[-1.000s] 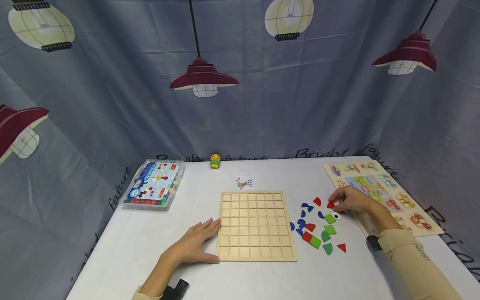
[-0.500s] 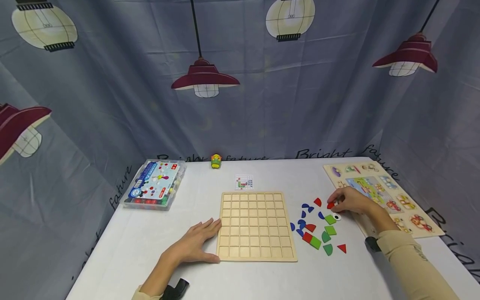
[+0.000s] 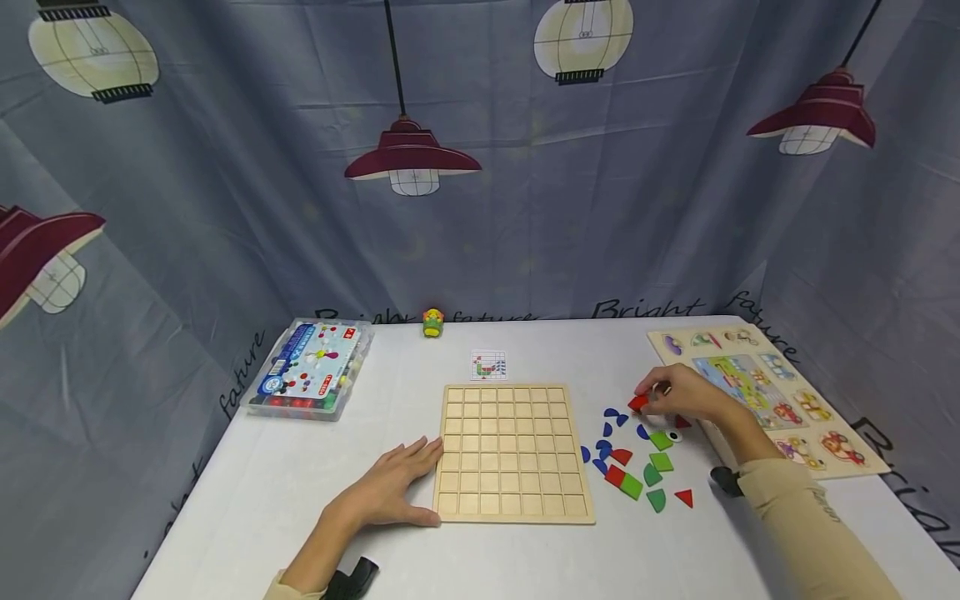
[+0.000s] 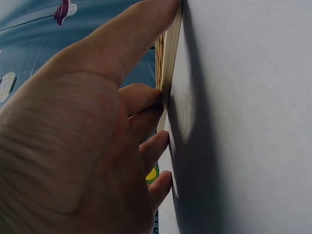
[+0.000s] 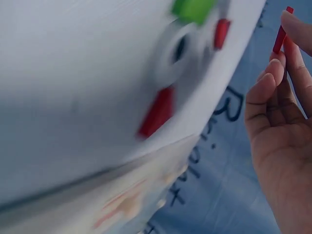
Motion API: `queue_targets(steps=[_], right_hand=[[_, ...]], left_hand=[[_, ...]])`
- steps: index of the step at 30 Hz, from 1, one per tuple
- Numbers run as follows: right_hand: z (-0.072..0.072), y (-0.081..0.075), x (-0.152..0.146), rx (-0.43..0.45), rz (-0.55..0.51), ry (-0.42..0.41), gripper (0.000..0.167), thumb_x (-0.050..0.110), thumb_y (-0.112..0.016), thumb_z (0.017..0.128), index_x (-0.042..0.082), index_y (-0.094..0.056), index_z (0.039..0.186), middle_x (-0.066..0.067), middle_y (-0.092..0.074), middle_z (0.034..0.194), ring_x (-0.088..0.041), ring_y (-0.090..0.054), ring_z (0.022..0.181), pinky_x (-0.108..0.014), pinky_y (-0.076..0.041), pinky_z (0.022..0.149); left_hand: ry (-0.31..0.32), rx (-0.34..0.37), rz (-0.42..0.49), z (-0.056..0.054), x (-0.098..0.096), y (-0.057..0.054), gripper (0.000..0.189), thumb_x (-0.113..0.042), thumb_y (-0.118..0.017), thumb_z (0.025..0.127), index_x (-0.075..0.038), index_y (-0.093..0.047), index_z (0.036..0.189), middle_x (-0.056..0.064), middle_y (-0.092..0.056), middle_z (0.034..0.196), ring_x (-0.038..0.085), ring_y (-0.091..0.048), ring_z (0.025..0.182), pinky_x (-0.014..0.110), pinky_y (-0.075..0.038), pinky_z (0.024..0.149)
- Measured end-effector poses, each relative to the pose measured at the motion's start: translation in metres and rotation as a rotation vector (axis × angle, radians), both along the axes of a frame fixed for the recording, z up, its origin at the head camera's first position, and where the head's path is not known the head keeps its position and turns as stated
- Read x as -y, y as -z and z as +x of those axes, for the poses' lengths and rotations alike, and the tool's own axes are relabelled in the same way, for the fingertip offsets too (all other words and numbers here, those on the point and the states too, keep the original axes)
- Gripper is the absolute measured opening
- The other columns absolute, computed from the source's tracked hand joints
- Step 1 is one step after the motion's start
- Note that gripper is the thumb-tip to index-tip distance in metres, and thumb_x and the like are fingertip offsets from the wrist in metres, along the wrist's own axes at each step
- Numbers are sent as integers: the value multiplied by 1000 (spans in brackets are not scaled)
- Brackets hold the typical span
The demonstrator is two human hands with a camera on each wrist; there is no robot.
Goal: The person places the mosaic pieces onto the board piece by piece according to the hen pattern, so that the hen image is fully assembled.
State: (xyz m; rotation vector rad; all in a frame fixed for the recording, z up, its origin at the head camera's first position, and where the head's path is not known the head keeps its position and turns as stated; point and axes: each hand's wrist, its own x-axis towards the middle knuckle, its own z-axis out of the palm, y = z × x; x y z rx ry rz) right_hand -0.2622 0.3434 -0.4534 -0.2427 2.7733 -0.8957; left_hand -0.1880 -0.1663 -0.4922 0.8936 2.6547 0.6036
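right wrist, hand [image 5: 285,131] pinching 1 red piece [image 5: 280,40]

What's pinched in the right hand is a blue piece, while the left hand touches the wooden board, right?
Only the colour is wrong: the right hand pinches a red piece, as the right wrist view shows, while the left hand touches the wooden board.

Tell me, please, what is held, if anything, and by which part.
The right hand pinches a red piece partway along its side; the left hand only touches the wooden board.
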Motion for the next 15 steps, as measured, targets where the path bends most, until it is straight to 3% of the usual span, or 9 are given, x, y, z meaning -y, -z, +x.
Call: queue_targets(steps=[9,15], right_hand=[[-12,-10,45,-32,-104,-72,23,16,-80,78,9,-73,98,-3,-56,76,-15,-51,63,-26,-48,51],[-12,-10,70,-83,-138,-143,22,11,-81,75,8,-73,95,-2,-58,76,-11,-51,63,-23,-45,51]], left_hand=[[1,-8,-16,2,0,-1,104,-64,-73,72,-11,-33,152,3,-28,161,30,-23,150,56,-20,120],[5,-4,-26,2,0,-2,105,-64,-73,72,-11,-32,153,3,-28,161,29,-23,150,56,-20,120]])
